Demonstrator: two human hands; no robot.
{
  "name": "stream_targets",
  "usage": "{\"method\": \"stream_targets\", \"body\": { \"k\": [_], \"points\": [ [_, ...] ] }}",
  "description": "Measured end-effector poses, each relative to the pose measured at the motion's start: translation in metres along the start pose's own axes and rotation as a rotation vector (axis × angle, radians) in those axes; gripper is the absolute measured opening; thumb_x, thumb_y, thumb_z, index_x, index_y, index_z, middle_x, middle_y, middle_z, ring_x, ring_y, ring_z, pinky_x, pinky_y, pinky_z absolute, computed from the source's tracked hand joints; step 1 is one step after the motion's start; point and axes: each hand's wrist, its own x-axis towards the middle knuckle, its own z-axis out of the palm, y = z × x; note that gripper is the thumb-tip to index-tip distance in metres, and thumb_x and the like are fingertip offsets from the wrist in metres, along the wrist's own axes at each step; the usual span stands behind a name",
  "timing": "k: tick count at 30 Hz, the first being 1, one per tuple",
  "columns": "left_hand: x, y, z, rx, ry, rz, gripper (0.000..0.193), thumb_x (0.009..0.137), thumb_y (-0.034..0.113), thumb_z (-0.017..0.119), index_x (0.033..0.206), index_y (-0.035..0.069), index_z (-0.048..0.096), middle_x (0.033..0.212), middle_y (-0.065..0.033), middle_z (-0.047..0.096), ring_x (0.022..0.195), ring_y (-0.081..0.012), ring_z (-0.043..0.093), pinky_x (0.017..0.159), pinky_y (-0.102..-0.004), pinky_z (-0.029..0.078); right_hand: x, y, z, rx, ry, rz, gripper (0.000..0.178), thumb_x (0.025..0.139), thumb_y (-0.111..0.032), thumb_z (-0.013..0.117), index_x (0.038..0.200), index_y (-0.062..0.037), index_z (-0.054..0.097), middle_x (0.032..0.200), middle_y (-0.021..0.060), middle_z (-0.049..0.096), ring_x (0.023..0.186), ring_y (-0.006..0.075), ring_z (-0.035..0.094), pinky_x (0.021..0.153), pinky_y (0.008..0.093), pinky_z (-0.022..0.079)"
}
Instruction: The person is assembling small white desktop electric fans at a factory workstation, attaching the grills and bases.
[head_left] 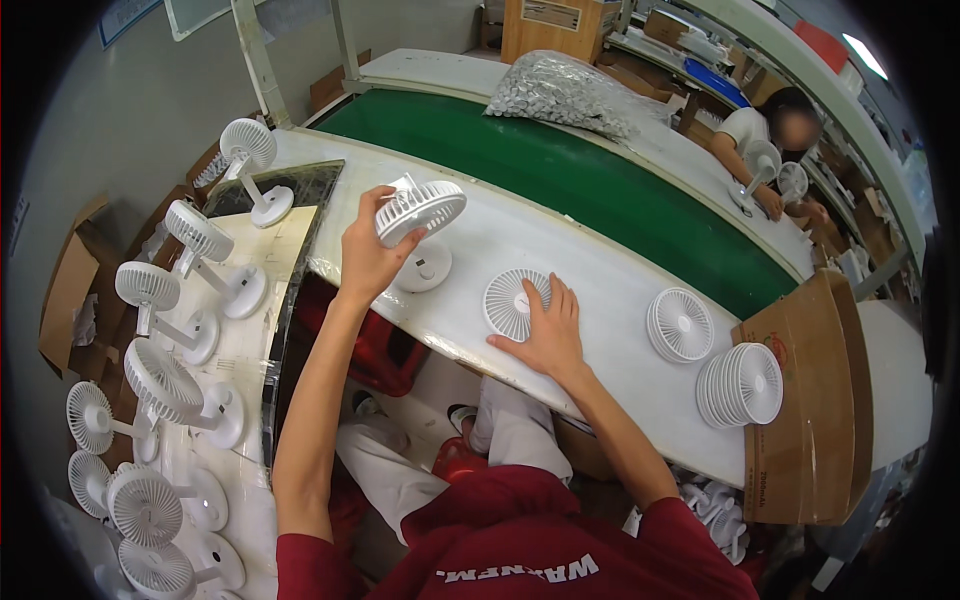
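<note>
A white desk fan is tilted in my left hand [372, 248], whose thumb and fingers are closed around the rim of its fan head [428, 212]. Below the head, the fan's round base [427, 268] is at the white worktable. To the right, a round white fan grille [508, 306] lies on the table. My right hand [550, 330] is on its right side, thumb along the near edge and a finger across the ribs.
Grilles are stacked on the right [745, 386], with a smaller pile [680, 325] beside them and a cardboard box [810, 400] beyond. Several assembled fans [165, 380] crowd the left table. Behind runs a green belt [560, 205] with a bag of parts [565, 95]; a co-worker [745, 135] handles fans.
</note>
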Motion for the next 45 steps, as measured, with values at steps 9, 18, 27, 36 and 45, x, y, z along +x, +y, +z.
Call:
{"method": "stream_targets", "body": {
  "k": [9, 18, 27, 36, 45],
  "points": [
    [-0.041, 0.065, -0.026, 0.022, 0.049, -0.036, 0.062, 0.074, 0.007, 0.08, 0.127, 0.01, 0.049, 0.096, -0.0153, 0.072, 0.072, -0.0292, 0.07, 0.063, -0.0349, 0.054, 0.0, -0.022, -0.047, 1.291, 0.079, 0.176, 0.096, 0.086, -0.068, 0.056, 0.151, -0.0018, 0.03, 0.149, 0.0236, 0.036, 0.134, 0.0385, 0.038, 0.113, 0.0491, 0.027],
    [-0.124, 0.119, -0.038, -0.338, 0.039, -0.319, 0.061, 0.073, 0.0, 0.08, 0.125, 0.004, 0.048, 0.103, -0.0144, 0.065, 0.088, -0.0236, 0.066, 0.078, -0.0307, 0.054, -0.06, -0.117, -0.067, 1.66, 0.125, 0.352, 0.104, 0.086, -0.075, 0.047, 0.149, 0.0035, 0.02, 0.143, 0.0217, 0.031, 0.133, 0.0354, 0.033, 0.112, 0.0481, 0.026],
    [-0.151, 0.126, -0.051, -0.448, -0.022, -0.446, 0.061, 0.072, -0.002, 0.079, 0.124, 0.003, 0.047, 0.103, -0.0139, 0.064, 0.089, -0.0209, 0.065, 0.079, -0.0293, 0.054, -0.09, -0.127, -0.067, 1.598, 0.153, 0.26, 0.117, 0.078, -0.084, 0.052, 0.15, 0.0025, 0.018, 0.145, 0.0222, 0.029, 0.136, 0.0374, 0.03, 0.113, 0.0506, 0.024],
    [-0.149, 0.144, -0.067, -0.473, -0.085, -0.48, 0.063, 0.072, 0.002, 0.081, 0.124, 0.002, 0.047, 0.103, -0.0132, 0.064, 0.088, -0.0206, 0.064, 0.079, -0.0295, 0.053, -0.103, -0.131, -0.09, 1.61, 0.135, 0.276, 0.12, 0.075, -0.084, 0.055, 0.151, 0.0016, 0.018, 0.148, 0.0219, 0.028, 0.139, 0.0387, 0.03, 0.115, 0.0513, 0.024],
    [-0.164, 0.126, -0.076, -0.861, 0.024, -0.53, 0.065, 0.069, 0.003, 0.082, 0.125, 0.003, 0.049, 0.101, -0.0124, 0.065, 0.088, -0.0214, 0.064, 0.081, -0.0303, 0.053, -0.038, -0.017, -0.099, 0.512, 0.258, 0.207, 0.101, 0.069, -0.05, 0.084, 0.144, 0.0012, 0.039, 0.15, 0.0256, 0.034, 0.137, 0.0423, 0.036, 0.115, 0.0499, 0.031]
  ]
}}
